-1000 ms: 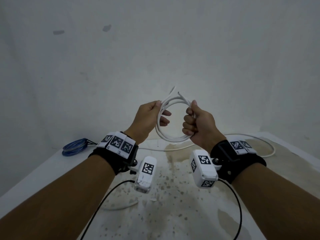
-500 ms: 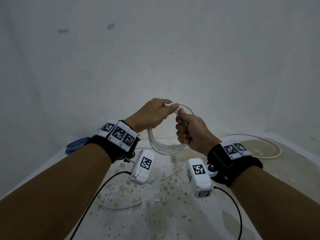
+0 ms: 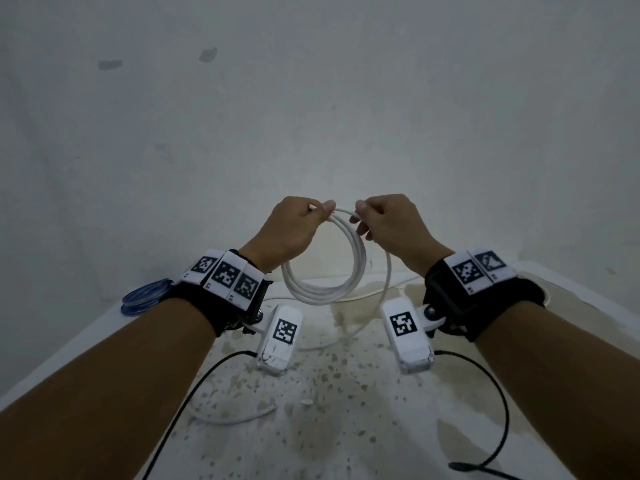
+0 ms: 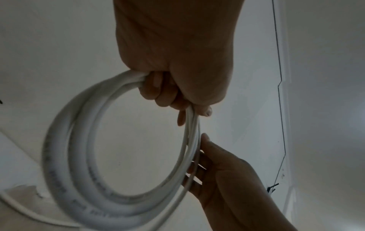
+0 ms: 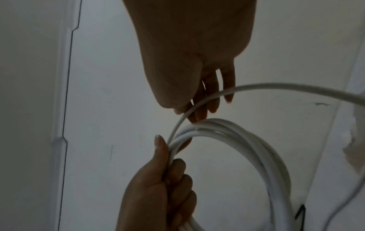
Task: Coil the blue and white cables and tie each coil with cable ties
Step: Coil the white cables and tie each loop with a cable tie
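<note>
The white cable coil (image 3: pixel 325 289) hangs above the table with several loops in it. My left hand (image 3: pixel 318 211) grips the coil's top in a fist. Just to its right, my right hand (image 3: pixel 360 216) pinches a single strand of the same cable between thumb and fingers. That strand drops from the right hand to the table. In the left wrist view the left hand (image 4: pixel 168 96) clasps the coil (image 4: pixel 79 171). The right wrist view has the strand (image 5: pixel 276 87) crossing the right hand's fingers (image 5: pixel 209 100). A blue cable coil (image 3: pixel 145 296) lies at the table's far left.
The stained white table (image 3: pixel 346 445) meets a plain wall close behind the hands. Slack white cable (image 3: pixel 235 415) curves over the tabletop in front and runs off behind my right wrist. Black cords (image 3: pixel 498 410) trail from the wrist cameras.
My right hand brought a loop to the left hand, then slid away to the right along the strand. The coil turned and now hangs down from the left hand.
</note>
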Demonstrator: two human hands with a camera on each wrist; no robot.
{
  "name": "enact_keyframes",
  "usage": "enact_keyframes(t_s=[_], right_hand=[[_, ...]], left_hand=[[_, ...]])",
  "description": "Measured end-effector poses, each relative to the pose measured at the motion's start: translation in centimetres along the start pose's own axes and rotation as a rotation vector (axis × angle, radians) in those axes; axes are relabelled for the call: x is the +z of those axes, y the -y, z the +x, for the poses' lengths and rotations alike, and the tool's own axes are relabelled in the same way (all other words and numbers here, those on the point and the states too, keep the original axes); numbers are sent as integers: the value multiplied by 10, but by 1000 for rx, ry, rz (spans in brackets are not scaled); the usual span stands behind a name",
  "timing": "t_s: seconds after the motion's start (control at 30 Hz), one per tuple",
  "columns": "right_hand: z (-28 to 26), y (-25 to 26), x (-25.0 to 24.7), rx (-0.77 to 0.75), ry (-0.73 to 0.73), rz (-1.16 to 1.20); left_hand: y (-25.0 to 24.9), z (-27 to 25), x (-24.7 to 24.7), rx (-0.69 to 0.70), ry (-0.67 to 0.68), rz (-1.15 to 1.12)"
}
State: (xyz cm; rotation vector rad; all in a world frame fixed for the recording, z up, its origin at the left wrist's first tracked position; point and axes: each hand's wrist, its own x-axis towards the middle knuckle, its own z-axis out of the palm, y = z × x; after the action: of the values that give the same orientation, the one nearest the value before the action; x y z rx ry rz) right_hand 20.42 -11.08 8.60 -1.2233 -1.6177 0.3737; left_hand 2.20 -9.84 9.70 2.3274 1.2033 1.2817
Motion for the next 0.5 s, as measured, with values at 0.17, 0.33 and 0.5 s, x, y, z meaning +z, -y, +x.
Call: enact_keyframes(t_s=[0.17, 0.33, 0.5], right_hand=[[-2, 3, -12, 90, 57, 380], [-5, -1, -6, 249, 233, 556], [-17, 17, 6, 456, 464, 811]], left_hand=[[0, 4, -2, -40, -124, -101], [-4, -3, -4, -87, -72, -374], [-2, -3, -3, -19, -82, -258]])
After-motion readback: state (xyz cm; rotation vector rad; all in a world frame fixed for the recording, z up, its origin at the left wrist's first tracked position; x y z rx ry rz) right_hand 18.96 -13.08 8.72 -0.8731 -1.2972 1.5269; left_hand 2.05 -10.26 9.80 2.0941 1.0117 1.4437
